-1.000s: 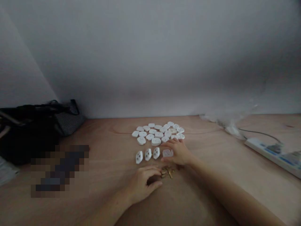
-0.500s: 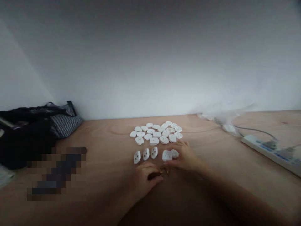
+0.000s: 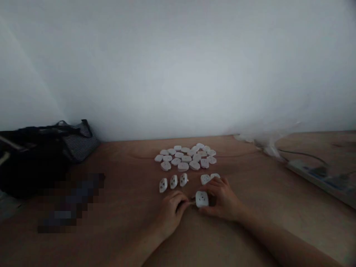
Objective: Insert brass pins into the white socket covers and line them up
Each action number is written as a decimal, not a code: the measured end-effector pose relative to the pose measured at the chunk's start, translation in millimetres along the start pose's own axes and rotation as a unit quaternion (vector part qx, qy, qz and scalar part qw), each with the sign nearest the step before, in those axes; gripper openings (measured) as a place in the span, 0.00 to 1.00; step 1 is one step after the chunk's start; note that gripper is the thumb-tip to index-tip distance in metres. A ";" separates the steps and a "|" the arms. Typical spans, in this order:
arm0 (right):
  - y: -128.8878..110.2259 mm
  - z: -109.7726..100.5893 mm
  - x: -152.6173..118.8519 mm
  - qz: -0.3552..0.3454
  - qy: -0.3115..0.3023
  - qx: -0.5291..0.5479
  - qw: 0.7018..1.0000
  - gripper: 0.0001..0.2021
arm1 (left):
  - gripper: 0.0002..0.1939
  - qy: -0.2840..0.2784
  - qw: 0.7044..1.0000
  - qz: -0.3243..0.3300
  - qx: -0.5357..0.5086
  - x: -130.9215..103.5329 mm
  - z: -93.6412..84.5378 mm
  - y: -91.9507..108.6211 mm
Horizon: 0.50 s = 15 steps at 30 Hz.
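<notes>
My right hand (image 3: 221, 200) grips a white plug socket (image 3: 202, 199) between thumb and fingers, its slotted face turned towards me. Just left of it, my left hand (image 3: 174, 209) is closed in a pinch on a small brass-coloured piece (image 3: 191, 203), whose exact kind is too small to tell; its end lies close to the socket's left side. Beyond my left hand, three white sockets stand on edge in a row, one of them the middle socket (image 3: 174, 181). Past my right fingers lie two more sockets, the nearer a white socket (image 3: 205, 179).
Several white sockets (image 3: 186, 158) lie grouped farther back on the wooden table (image 3: 133, 178). A black bag (image 3: 36, 159) and a blurred-out dark object (image 3: 75, 200) are on the left. At right are a power strip (image 3: 317, 176) and a clear plastic bag (image 3: 269, 141).
My right hand has picked up a socket from beyond the hands and brought it nearer, beside my left hand. My left hand has moved slightly, its pinch now close to that socket.
</notes>
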State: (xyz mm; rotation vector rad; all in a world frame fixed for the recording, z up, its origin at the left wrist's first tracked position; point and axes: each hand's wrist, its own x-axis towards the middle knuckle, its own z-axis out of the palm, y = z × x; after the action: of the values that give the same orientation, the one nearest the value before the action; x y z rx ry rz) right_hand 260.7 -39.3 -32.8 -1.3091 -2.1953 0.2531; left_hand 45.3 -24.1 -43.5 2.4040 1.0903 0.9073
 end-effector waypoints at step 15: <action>-7.6 8.4 -0.8 -0.039 0.026 -0.015 0.999 0.21 | 0.07 0.006 0.995 0.078 0.064 -3.4 -4.1 13.5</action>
State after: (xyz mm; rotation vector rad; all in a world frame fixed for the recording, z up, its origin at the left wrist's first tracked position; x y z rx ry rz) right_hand 250.7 -42.8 -36.8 -1.2295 -2.2079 0.1537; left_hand 48.2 -35.2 -34.5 2.6230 1.0027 0.9277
